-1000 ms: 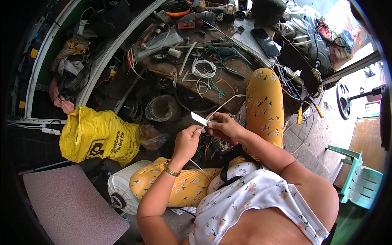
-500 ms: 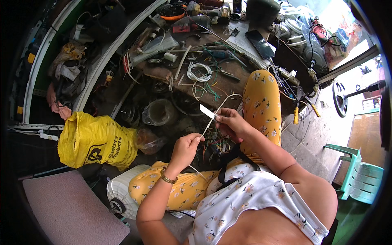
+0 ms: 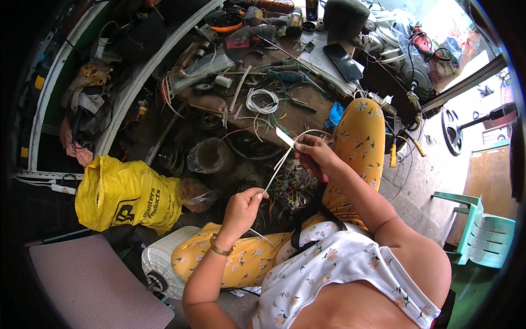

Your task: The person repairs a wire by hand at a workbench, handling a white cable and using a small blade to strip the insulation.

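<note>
A thin white electrical cable (image 3: pixel 276 170) runs slantwise between my two hands, which are above the floor between my legs. Closed fingers of my left hand (image 3: pixel 245 210) pinch its lower part; a further length (image 3: pixel 262 238) hangs from that hand across my thigh. My right hand (image 3: pixel 315 153) is closed on the upper part, thumb on top. From the same fingers sticks out a flat, bright white, blade-like strip (image 3: pixel 284 137) with a slanted tip; its other end is hidden. The cable crosses this strip at the thumb and curves behind toward my raised knee.
Beyond my hands, a cluttered wooden bench (image 3: pixel 309 107) carries a coil of white cable (image 3: pixel 262 101), a phone (image 3: pixel 342 62) and tools. Tangled coloured wires (image 3: pixel 293 183) lie below my hands. A yellow bag (image 3: pixel 129 194) stands left, a green plastic chair (image 3: pixel 490 238) right.
My hands have moved apart: the left slightly down and left, the right slightly up and right. More cable shows between them. A blue plastic scrap has come into sight beside my knee.
</note>
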Motion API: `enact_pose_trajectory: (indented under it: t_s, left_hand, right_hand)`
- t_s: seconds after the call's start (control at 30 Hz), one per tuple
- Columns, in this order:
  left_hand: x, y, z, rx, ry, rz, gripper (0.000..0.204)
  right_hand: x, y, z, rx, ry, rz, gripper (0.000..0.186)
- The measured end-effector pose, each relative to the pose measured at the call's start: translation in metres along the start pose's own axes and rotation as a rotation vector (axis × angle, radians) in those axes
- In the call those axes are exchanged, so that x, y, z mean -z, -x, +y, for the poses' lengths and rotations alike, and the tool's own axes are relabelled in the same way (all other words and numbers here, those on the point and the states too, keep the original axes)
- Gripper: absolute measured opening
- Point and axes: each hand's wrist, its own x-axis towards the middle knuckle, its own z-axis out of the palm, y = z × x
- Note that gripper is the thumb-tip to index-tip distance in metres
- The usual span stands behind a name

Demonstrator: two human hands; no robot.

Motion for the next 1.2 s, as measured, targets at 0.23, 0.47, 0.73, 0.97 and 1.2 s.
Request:
enact_pose_trajectory:
  t_s: [0.23,0.47,0.73,0.97,1.2]
  left_hand:
    - [0.008,0.012,-0.016,0.064,0.062,-0.078,0.019]
    - [0.006,0.001,-0.023,0.085,0.163,-0.002,0.020]
    - [0.012,-0.018,-0.012,0.241,0.565,0.049,0.015]
    - [0.010,-0.021,0.001,0.105,0.541,0.174,0.012]
    - [0.004,-0.026,0.007,0.047,0.367,0.040,0.016]
  right_hand:
    - [0.016,-0.003,-0.013,-0.016,0.168,0.292,0.010]
    - [0.027,0.006,-0.043,-0.031,-0.193,0.145,0.022]
    - [0.037,-0.052,-0.054,0.337,0.519,0.283,0.040]
    - [-0.013,-0.064,-0.080,0.491,0.410,-0.016,0.039]
    - [-0.070,-0.023,-0.124,0.459,0.393,-0.312,0.028]
